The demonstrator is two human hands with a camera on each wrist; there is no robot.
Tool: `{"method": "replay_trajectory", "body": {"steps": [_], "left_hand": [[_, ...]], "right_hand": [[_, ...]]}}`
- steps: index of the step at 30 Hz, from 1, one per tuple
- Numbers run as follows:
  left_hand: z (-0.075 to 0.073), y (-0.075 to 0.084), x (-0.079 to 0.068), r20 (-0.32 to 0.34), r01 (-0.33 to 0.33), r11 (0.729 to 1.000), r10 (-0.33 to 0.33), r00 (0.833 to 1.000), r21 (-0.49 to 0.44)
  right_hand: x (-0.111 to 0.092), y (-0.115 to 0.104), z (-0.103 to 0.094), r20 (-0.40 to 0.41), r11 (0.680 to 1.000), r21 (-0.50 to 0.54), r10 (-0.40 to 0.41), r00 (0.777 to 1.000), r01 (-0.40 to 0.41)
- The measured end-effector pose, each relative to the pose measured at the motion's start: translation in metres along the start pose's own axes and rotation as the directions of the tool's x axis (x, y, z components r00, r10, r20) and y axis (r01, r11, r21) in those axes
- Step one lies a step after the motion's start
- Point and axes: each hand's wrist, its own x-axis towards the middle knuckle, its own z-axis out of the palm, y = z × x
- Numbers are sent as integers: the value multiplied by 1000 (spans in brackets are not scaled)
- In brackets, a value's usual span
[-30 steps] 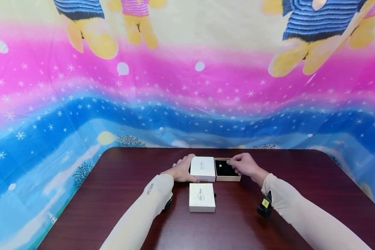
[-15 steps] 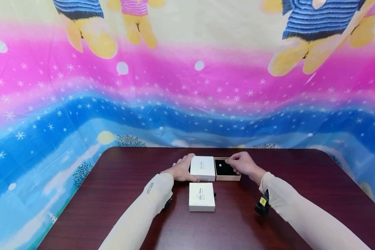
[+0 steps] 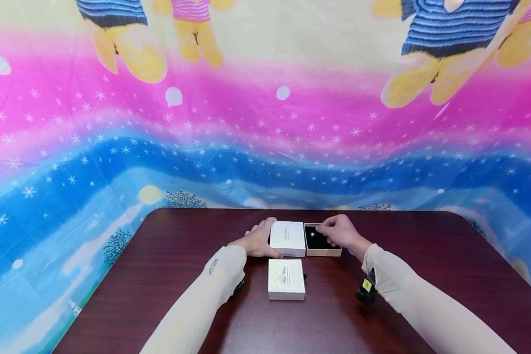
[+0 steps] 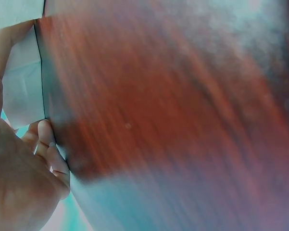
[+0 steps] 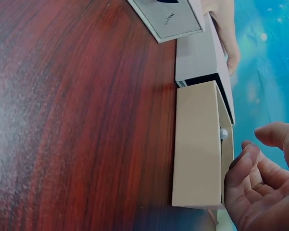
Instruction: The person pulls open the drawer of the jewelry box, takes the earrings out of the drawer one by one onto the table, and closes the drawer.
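My left hand (image 3: 260, 241) grips the left end of a white box sleeve (image 3: 287, 238), thumb on the near side and fingers on the far side. Against the sleeve's right side stands a cream box tray (image 3: 323, 253) with a black lining; a small white pearl-like bead (image 3: 312, 234) shows on the lining. Over the tray's right part, my right hand (image 3: 342, 231) has its fingers bent and fingertips close together. In the right wrist view, these fingers (image 5: 240, 166) curl beside the tray's rim; I cannot tell whether they pinch something thin.
A second white box (image 3: 286, 279) with printed lettering lies nearer me, a small dark tab on its right side. The dark red-brown table (image 3: 181, 255) ends at a printed cloth backdrop (image 3: 265, 162). A black wrist camera (image 3: 366, 290) hangs under my right sleeve.
My right hand has shifted slightly left over the tray, its wrist and sleeve moving with it. The left hand, the sleeve and the nearer box have stayed in place.
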Motion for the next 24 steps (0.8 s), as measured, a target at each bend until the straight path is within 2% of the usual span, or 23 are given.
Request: {"method": "replay_trajectory", "body": {"steps": [11,24], "left_hand": [[-1,1,-2,-22,-17,1000,17,1000,-13],[-1,1,-1,-20,-22,1000,21,1000,-19]], "right_hand": [[0,-1,8,-32,994,-98,-58,998,55],[3,0,9,-37,990,-140,-36,999,30]]}}
